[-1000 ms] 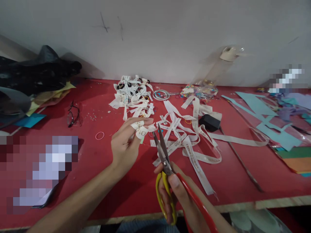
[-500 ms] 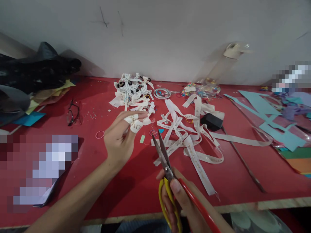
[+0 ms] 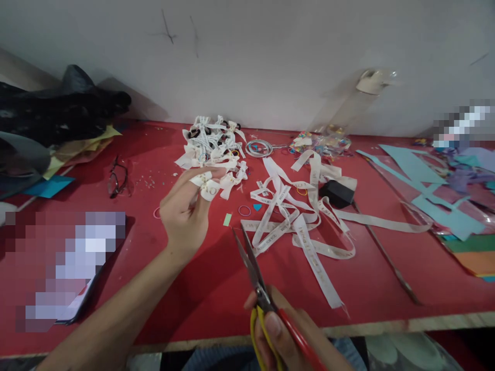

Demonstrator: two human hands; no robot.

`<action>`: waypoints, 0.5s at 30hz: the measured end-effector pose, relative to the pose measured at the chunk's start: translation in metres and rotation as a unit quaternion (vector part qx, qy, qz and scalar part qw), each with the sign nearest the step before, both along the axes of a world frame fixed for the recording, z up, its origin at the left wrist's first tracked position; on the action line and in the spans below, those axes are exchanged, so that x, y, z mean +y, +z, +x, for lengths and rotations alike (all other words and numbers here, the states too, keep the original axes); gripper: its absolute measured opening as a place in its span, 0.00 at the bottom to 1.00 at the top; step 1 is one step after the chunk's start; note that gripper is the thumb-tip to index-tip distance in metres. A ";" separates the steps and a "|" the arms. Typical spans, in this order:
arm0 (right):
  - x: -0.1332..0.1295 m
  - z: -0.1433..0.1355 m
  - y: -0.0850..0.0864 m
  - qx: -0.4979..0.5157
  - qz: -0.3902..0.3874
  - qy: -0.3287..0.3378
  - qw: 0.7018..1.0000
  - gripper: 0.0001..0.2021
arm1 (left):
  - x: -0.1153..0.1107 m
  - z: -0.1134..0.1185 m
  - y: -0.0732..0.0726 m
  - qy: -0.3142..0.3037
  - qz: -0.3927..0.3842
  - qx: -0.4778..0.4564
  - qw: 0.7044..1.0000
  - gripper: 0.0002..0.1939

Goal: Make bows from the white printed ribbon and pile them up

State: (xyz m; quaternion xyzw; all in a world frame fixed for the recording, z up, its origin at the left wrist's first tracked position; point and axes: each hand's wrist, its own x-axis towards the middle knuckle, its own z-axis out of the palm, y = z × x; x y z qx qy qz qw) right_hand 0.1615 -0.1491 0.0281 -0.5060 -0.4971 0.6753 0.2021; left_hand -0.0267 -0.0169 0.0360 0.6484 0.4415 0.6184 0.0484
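My left hand (image 3: 183,216) is closed on a small white ribbon bow (image 3: 204,186) with gold print, held above the table by the fingers. Some fingertips are hidden behind the bow. Lower and to the right, my right hand (image 3: 288,330) grips scissors (image 3: 253,268) with one yellow and one red handle. Their blades are parted a little and point up and to the left, with nothing between them. Just beyond my left fingers lies a pile of white ribbon bows (image 3: 211,139), several with black bands. Loose printed ribbon strips (image 3: 309,242) lie tangled to the right of the scissors.
On the red table (image 3: 216,293) lie eyeglasses (image 3: 117,178), a pixelated phone-like slab (image 3: 88,268), a black block (image 3: 336,193), a wire coil (image 3: 259,148) and a thin rod (image 3: 386,255). Black plastic (image 3: 58,111) stands left; blue paper scraps (image 3: 444,206) lie right. A wall rises behind.
My left hand has shifted slightly left and up with the bow, toward the pile. The scissors in my right hand have dropped lower and moved left, away from the ribbon strips.
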 end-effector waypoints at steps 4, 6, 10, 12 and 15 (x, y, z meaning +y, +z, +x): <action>0.006 -0.006 0.011 0.018 -0.039 -0.054 0.998 0.29 | -0.003 0.007 -0.003 -0.055 0.018 0.014 0.998 0.11; 0.012 -0.008 0.019 0.030 -0.046 -0.084 0.995 0.30 | -0.006 0.011 -0.005 -0.088 0.013 0.018 0.996 0.12; 0.023 -0.014 0.026 0.036 -0.043 -0.129 0.990 0.30 | -0.008 0.015 -0.009 -0.160 0.018 0.024 0.987 0.14; 0.025 -0.015 0.025 0.034 -0.045 -0.148 0.987 0.29 | -0.008 0.016 -0.011 -0.185 0.022 0.031 0.982 0.14; 0.028 -0.016 0.022 0.044 -0.039 -0.170 0.984 0.28 | -0.007 0.017 -0.012 -0.202 0.022 0.044 0.978 0.14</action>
